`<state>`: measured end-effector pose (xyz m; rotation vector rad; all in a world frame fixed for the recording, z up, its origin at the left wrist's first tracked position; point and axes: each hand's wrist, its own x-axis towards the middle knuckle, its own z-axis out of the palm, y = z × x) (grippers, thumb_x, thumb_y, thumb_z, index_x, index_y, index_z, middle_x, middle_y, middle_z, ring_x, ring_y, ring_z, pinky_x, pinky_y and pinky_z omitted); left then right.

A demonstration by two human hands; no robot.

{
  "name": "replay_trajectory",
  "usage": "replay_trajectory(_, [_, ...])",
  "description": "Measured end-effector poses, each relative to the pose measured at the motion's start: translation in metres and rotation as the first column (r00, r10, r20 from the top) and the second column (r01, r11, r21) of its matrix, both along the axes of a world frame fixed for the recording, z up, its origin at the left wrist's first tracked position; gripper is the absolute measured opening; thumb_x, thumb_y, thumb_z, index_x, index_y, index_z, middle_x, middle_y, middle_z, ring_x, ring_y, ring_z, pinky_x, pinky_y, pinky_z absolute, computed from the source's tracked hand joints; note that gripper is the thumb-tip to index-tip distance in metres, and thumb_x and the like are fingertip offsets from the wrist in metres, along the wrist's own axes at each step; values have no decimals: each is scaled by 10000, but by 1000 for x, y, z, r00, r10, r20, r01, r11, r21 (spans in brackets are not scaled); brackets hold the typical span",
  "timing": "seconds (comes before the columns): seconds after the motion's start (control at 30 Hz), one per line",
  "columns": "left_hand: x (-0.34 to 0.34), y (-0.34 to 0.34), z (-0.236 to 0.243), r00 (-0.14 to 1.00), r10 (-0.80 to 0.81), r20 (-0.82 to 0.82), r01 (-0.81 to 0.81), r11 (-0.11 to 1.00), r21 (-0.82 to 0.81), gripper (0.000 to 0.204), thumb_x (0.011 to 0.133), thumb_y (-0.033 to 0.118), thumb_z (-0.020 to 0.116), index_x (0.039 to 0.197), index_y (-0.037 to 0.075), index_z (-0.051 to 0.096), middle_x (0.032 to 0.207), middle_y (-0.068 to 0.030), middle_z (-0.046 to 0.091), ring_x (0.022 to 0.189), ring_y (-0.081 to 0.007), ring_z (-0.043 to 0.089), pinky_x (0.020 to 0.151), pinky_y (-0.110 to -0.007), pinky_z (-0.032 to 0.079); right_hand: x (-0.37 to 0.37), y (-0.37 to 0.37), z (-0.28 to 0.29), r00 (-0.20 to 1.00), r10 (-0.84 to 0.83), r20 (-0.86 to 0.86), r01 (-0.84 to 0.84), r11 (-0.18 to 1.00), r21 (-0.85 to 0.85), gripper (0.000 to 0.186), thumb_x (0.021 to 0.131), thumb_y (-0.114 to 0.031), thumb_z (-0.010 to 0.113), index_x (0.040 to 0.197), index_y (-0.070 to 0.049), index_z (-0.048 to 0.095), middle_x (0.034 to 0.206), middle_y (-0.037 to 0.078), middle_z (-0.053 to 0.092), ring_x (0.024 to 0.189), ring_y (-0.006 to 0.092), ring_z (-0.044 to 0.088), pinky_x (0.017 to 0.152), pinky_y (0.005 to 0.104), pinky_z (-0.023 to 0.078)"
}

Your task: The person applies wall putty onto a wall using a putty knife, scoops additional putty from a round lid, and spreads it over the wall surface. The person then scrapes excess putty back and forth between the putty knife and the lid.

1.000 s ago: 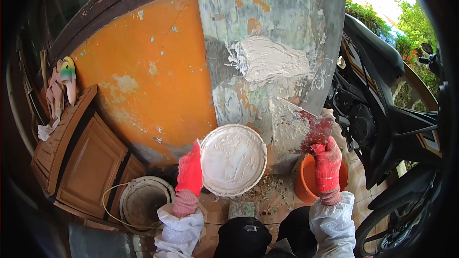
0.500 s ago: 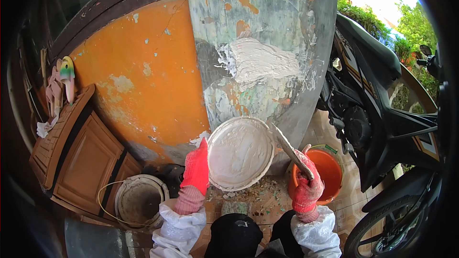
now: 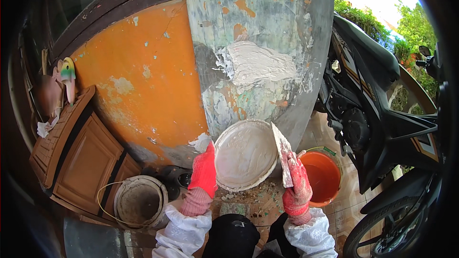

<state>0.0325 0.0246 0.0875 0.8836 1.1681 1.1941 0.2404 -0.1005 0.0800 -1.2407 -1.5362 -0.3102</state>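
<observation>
In a red knit glove, my left hand [image 3: 203,172] grips the left rim of a round bucket lid [image 3: 245,155]. Off-white putty is smeared over the lid's upper face. My right hand [image 3: 297,186], in a putty-stained red glove, is closed on a flat, wide-bladed putty knife [image 3: 282,155]. The blade stands tilted at the lid's right edge, with dried and wet smears along it; whether it touches the rim I cannot tell. In front, a thick patch of white putty [image 3: 263,64] lies on the scraped grey-green wall [image 3: 210,5].
On the right stands an orange bucket [image 3: 320,174], beyond it a black motorbike [image 3: 382,91]. At the left are a putty-crusted pail [image 3: 139,200] with a wire handle and a wooden cabinet [image 3: 86,153]. Debris [image 3: 260,200] litters the tiled floor below the lid.
The lid and my left hand have shifted slightly right. My right hand has moved left, and the putty knife has turned more upright, its flat side now showing beside the lid.
</observation>
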Motion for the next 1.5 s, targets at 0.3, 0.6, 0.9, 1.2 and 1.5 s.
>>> replay_trajectory(0.3, [-5, -5, 11, 997, -37, -61, 36, 999, -21, 515, 927, 474, 472, 932, -12, 641, 786, -65, 607, 666, -166, 559, 581, -327, 456, 8, -4, -9, 997, -31, 64, 32, 999, -20, 459, 743, 108, 542, 1190, 4, 563, 1205, 179, 585, 1159, 364, 535, 997, 426, 406])
replay_trajectory(0.6, [-7, -5, 19, 964, -77, -253, 85, 996, 22, 487, 950, 433, 453, 957, -14, 645, 809, -81, 640, 716, -163, 586, 615, -321, 466, 12, -15, -10, 949, 5, 316, 58, 981, -188, 383, 736, 59, 595, 1110, -21, 613, 1152, 144, 618, 1127, 353, 555, 1000, 418, 409])
replay_trajectory(0.9, [-13, 0, 13, 1000, -27, 16, 27, 999, 24, 459, 946, 409, 486, 1023, -19, 633, 913, -72, 645, 768, -159, 597, 683, -312, 478, 18, -24, -21, 573, -27, -819, -101, 990, -103, 222, 822, -60, 557, 1032, -2, 599, 905, 31, 624, 808, 136, 597, 727, 268, 478])
replay_trajectory(1.2, [-8, 10, 13, 955, -155, -252, 196, 969, 148, 511, 931, 447, 495, 963, -39, 650, 840, -70, 643, 722, -138, 558, 667, -303, 463, 61, 21, -18, 69, 401, -913, -616, 737, 278, 447, 874, -337, 555, 1136, 25, 532, 1053, 96, 616, 961, 206, 600, 873, 330, 466])
replay_trajectory(1.5, [-7, 6, 21, 800, -213, -561, 409, 877, 250, 438, 963, 393, 432, 1096, 10, 598, 825, -119, 659, 703, -198, 592, 666, -341, 467, 54, 34, -11, 218, 291, -932, -739, 672, 37, 268, 918, -169, 472, 1077, 21, 574, 983, 53, 617, 870, 134, 563, 799, 286, 460])
